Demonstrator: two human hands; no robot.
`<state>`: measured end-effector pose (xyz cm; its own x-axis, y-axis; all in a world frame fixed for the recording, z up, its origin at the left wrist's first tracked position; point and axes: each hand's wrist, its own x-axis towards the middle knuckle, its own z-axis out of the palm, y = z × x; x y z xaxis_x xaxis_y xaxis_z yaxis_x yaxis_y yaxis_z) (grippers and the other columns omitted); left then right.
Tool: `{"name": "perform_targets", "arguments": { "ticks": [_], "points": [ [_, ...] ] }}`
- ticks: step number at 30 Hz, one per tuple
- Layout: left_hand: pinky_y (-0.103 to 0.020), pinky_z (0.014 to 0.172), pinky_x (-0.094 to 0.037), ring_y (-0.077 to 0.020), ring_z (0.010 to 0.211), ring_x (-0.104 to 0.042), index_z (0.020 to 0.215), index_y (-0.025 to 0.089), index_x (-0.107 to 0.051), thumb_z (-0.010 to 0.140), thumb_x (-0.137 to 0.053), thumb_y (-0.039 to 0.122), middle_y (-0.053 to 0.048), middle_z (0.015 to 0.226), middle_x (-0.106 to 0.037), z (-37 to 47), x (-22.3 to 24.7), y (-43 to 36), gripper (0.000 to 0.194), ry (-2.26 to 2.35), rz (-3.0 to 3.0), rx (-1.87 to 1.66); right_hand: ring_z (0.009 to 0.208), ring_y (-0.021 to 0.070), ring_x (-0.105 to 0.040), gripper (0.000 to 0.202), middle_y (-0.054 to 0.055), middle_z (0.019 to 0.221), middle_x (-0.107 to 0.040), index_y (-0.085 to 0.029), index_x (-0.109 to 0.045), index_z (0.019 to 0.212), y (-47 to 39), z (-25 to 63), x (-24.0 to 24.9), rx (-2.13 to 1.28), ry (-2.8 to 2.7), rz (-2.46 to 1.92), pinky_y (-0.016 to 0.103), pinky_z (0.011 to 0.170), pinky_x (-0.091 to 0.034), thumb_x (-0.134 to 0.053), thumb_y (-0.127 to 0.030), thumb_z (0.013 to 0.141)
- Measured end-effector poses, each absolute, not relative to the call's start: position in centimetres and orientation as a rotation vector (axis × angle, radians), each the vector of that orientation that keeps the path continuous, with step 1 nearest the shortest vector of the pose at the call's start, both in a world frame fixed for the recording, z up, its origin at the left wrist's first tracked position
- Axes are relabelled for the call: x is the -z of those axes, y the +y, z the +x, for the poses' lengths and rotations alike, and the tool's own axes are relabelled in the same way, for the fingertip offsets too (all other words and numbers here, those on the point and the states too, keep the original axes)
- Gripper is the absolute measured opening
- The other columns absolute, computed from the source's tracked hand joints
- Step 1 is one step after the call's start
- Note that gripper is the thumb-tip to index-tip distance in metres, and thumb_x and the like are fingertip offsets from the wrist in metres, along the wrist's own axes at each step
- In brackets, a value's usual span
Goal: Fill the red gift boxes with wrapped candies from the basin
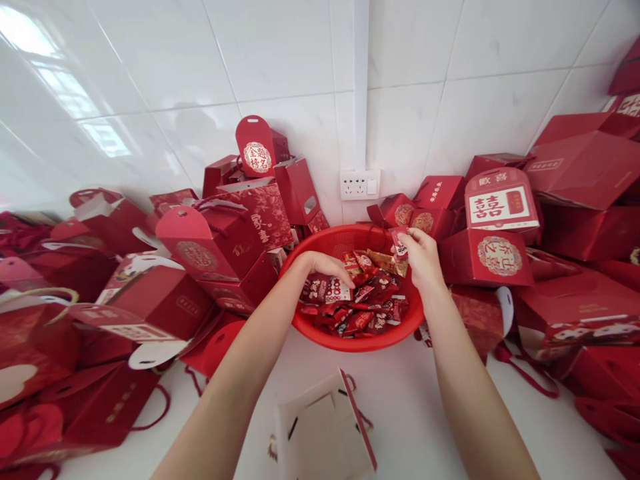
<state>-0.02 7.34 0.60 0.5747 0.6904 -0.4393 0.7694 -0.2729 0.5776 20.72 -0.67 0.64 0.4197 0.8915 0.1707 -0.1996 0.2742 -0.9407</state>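
Note:
A red plastic basket (pixel 350 343) holds many small wrapped sweets (pixel 373 300), mostly red with some gold wrappers. My left hand (pixel 330 267) reaches over the basket's left side, its fingers loosely bent down and touching the sweets; the fingertips are partly hidden. Below its palm lies a white and red packet (pixel 339 291). At the basket's right rim, my right hand (pixel 421 257) pinches a small red wrapped sweet (pixel 400 241) between thumb and fingers. In front of the basket stands an open gift box (pixel 325 433), its pale inside facing up.
Red gift boxes are piled on the left (pixel 210 247) and on the right (pixel 500 257), some with cord handles. Behind the basket, a white tiled wall (pixel 290 60) carries a socket panel (pixel 360 185). The white tabletop (pixel 415 413) shows around the open box.

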Motion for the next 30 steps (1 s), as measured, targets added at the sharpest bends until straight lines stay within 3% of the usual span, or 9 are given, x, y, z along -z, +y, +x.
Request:
{"name": "perform_targets", "arguments": {
  "ticks": [3,5,9,11,15,18,24,30],
  "points": [
    [-0.029,0.066,-0.055,-0.0213,0.066,-0.069,0.071,0.015,-0.078,0.073,-0.07,0.031,-0.005,0.069,-0.076,-0.3,0.4,7.8,0.018,1.241,2.046,0.061,0.048,0.0117,-0.057,0.018,-0.005,0.054,-0.057,-0.02,-0.06,0.069,-0.6,20.7,-0.6,-0.861,-0.849,-1.03,0.02,0.04,-0.042,-0.072,-0.032,0.065],
    [-0.028,0.069,-0.056,-0.0221,0.073,-0.071,0.082,0.014,-0.08,0.075,-0.063,0.022,-0.007,0.08,-0.079,-0.7,0.9,8.4,0.02,1.308,2.097,-0.01,0.049,0.0123,-0.057,0.02,-0.005,0.054,-0.056,-0.02,-0.06,0.07,-0.5,20.7,-0.5,-0.857,-0.856,-1.033,0.02,0.04,-0.041,-0.074,-0.034,0.065],
    [-0.022,0.089,-0.054,-0.0214,0.108,-0.071,0.12,0.018,-0.075,0.066,-0.055,0.002,-0.005,0.117,-0.078,-1.4,1.0,9.2,0.059,1.38,2.235,-0.125,0.05,0.0131,-0.058,0.026,-0.005,0.057,-0.058,-0.021,-0.059,0.071,-0.3,20.7,-0.2,-0.847,-0.862,-1.034,0.021,0.04,-0.04,-0.075,-0.039,0.064],
    [-0.021,0.094,-0.052,-0.0198,0.114,-0.07,0.128,0.019,-0.071,0.067,-0.052,-0.001,-0.005,0.125,-0.075,-1.4,0.9,9.3,0.067,1.402,2.28,-0.137,0.05,0.0132,-0.058,0.027,-0.005,0.058,-0.058,-0.021,-0.059,0.072,-0.2,20.7,-0.1,-0.844,-0.861,-1.034,0.021,0.041,-0.04,-0.075,-0.041,0.063],
    [-0.02,0.097,-0.051,-0.0193,0.114,-0.07,0.127,0.016,-0.071,0.07,-0.05,-0.002,-0.006,0.127,-0.074,-1.2,0.9,9.1,0.064,1.452,2.324,-0.069,0.052,0.0126,-0.057,0.029,-0.004,0.06,-0.06,-0.021,-0.061,0.073,-0.1,20.7,0.0,-0.836,-0.854,-1.035,0.022,0.044,-0.041,-0.074,-0.042,0.059],
    [-0.022,0.094,-0.053,-0.0215,0.11,-0.071,0.126,0.018,-0.072,0.071,-0.061,0.005,-0.005,0.123,-0.076,-0.8,1.0,8.8,0.058,1.446,2.344,0.038,0.052,0.0123,-0.056,0.031,-0.005,0.059,-0.059,-0.02,-0.062,0.074,0.0,20.8,0.2,-0.835,-0.859,-1.036,0.023,0.045,-0.041,-0.074,-0.044,0.057],
    [-0.026,0.088,-0.055,-0.0261,0.106,-0.071,0.133,0.024,-0.067,0.06,-0.076,0.014,-0.005,0.125,-0.075,0.1,1.5,8.3,0.075,1.394,2.396,0.176,0.054,0.012,-0.056,0.029,-0.004,0.061,-0.062,-0.02,-0.063,0.074,-0.1,20.9,0.2,-0.824,-0.88,-1.038,0.024,0.051,-0.042,-0.075,-0.042,0.059],
    [-0.028,0.094,-0.051,-0.0278,0.11,-0.07,0.132,0.023,-0.067,0.07,-0.076,0.021,-0.008,0.122,-0.075,0.6,2.0,8.0,0.062,1.346,2.482,0.166,0.054,0.0139,-0.059,0.024,-0.004,0.06,-0.061,-0.021,-0.062,0.072,-0.4,20.7,0.0,-0.824,-0.906,-1.04,0.025,0.051,-0.043,-0.07,-0.041,0.061]
  ]
}}
